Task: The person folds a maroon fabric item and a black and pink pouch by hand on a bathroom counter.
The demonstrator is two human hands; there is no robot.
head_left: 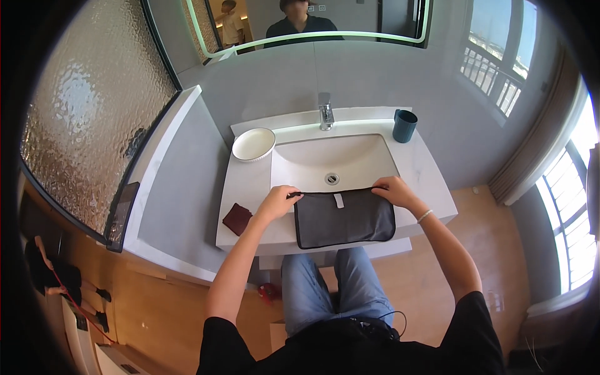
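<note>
A dark grey cloth (pixel 345 224) with black edging and a small white tag is spread between my hands, over the front of the washbasin counter (pixel 431 187). My left hand (pixel 279 201) pinches its upper left corner. At the upper right corner, my right hand (pixel 396 191) has its fingers closed on the edging. The cloth hangs fairly flat, its lower edge reaching past the counter's front. Behind it lies the white sink (pixel 359 156), with a metal drain. A folded dark red cloth (pixel 237 219) rests on the counter, left of my left hand.
A white bowl (pixel 254 145) stands on the counter's left, a dark teal mug (pixel 405 127) at the back right. The chrome faucet (pixel 325 114) rises behind the sink. A low wall (pixel 181 169) borders the left side. Another person's legs (pixel 94 297) show at lower left.
</note>
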